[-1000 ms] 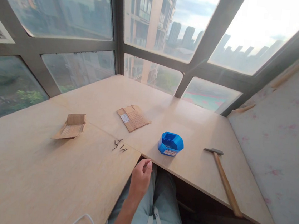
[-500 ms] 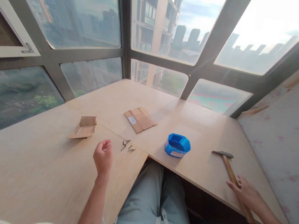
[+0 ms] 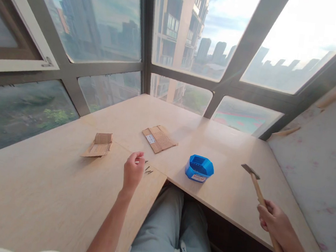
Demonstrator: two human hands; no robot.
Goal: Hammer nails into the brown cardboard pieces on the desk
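My right hand (image 3: 274,222) is closed round the wooden handle of a hammer (image 3: 255,186), and the metal head is lifted off the plywood board (image 3: 233,190) at the right. My left hand (image 3: 133,171) hovers over the left plywood board (image 3: 42,192) with its fingers curled and pinched together, right beside several small dark nails (image 3: 148,169). Whether a nail is between the fingertips cannot be seen.
A blue plastic box (image 3: 199,168) stands on the right board. Two torn brown cardboard packets lie further back, one (image 3: 159,138) in the middle and one (image 3: 99,145) to the left. My legs show in the gap between the boards. Large windows ring the boards.
My right hand has closed on the hammer handle and raised the hammer off the board. My left hand has moved right and forward to the nails.
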